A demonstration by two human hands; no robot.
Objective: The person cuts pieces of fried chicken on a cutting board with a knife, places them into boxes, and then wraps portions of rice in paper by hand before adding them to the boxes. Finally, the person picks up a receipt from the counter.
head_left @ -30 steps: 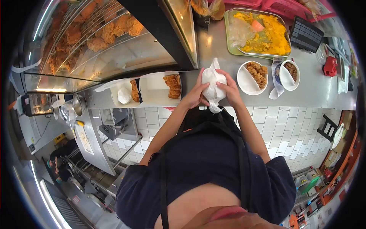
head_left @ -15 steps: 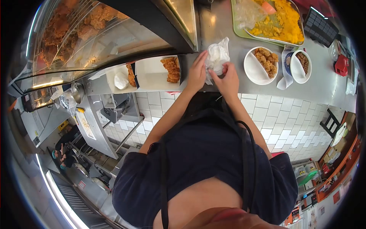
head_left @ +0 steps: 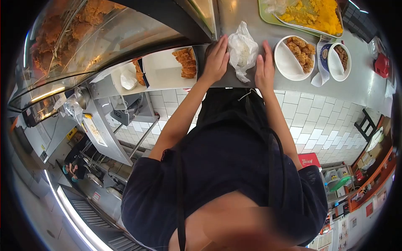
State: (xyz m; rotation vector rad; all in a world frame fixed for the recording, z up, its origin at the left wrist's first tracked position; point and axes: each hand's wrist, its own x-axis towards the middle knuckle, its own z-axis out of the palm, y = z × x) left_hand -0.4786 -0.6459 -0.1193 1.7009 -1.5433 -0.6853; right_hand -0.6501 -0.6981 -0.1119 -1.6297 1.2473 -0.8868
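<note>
A white paper wrapper (head_left: 243,50) with twisted ends lies on the steel counter, a pale, rice-like lump showing through it. My left hand (head_left: 216,62) rests on the counter to its left, fingers stretched out and apart from it. On the other side, my right hand (head_left: 264,69) stands on edge with straight fingers, holding nothing. A white divided bowl (head_left: 287,67) with brown fried pieces (head_left: 302,52) is close beside my right hand. Left of my left hand sits an open paper box (head_left: 161,73) with a piece of fried chicken (head_left: 185,62).
Another box (head_left: 119,83) holds a white wrapped bundle (head_left: 128,79) and fried chicken. Further right are a second bowl (head_left: 336,65) and a paper band (head_left: 320,77). Yellow food fills a tray (head_left: 289,21) at the back. A glass display case (head_left: 138,37) bounds the left.
Both hands have let go of the white wrapper and moved apart to either side of it. The wrapper now lies uncovered on the counter. The camera view has shifted slightly.
</note>
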